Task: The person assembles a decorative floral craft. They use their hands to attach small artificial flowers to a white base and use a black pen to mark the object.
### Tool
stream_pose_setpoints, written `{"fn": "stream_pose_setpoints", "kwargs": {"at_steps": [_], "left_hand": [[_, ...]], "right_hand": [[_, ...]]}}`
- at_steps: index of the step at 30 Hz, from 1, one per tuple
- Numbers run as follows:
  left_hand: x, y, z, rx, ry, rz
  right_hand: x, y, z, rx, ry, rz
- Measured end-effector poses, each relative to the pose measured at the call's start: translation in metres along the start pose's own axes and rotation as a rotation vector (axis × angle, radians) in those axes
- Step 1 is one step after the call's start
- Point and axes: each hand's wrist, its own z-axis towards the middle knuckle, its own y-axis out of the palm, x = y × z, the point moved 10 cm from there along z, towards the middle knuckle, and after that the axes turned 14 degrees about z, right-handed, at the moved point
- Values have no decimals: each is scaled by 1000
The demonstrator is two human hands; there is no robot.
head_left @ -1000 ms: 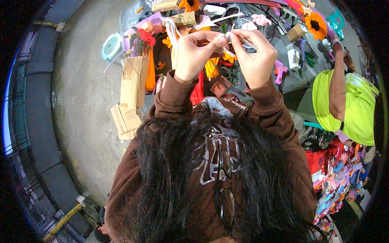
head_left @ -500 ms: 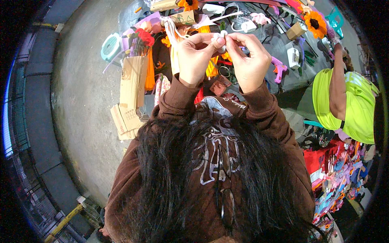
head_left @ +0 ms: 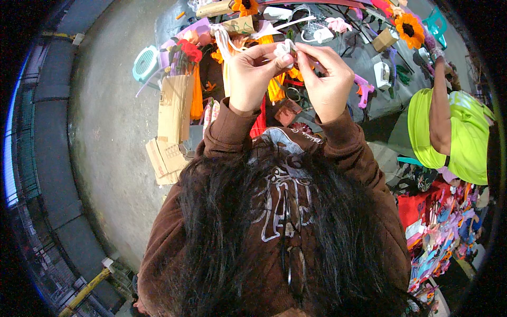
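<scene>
Over the table, my left hand (head_left: 247,76) pinches a small white fuzzy piece (head_left: 284,49), curled like a little flower or loop of chenille stem, between thumb and fingers. Facing it, my right hand (head_left: 326,76) has thumb and forefinger closed at the right side of the same piece. My fingertips partly cover it, so its full shape is hidden. A bundle of long white stems (head_left: 224,45) lies just beyond my left hand. Orange stems (head_left: 275,89) show below, between my hands.
Red flowers (head_left: 191,50) and cardboard (head_left: 175,108) are at the left, near a pale teal basket (head_left: 145,63). A pink glue gun (head_left: 364,91) and a white device (head_left: 382,75) lie at the right. Beyond them is a sunflower (head_left: 410,30). A person in a lime shirt (head_left: 465,132) works at the right.
The white piece has turned slightly between my fingers and shows more of its loops. My right fingertips have shifted a little; both hands stay at nearly the same place.
</scene>
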Motion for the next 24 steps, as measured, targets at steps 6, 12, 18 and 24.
{"fn": "stream_pose_setpoints", "kwargs": {"at_steps": [6, 12, 18, 24], "left_hand": [[-13, 4, 0, -9, -56, -305], [-13, 5, -4, 15, -71, -417], [-8, 1, -8, 48, -75, -391], [-5, -10, -5, 42, -37, -299]], "right_hand": [[-8, -2, 2, 16, 73, 61], [-30, 8, 5, -51, -45, -6], [-36, 15, 0, -115, -61, -33], [-32, 17, 2, -275, 1, 94]]}}
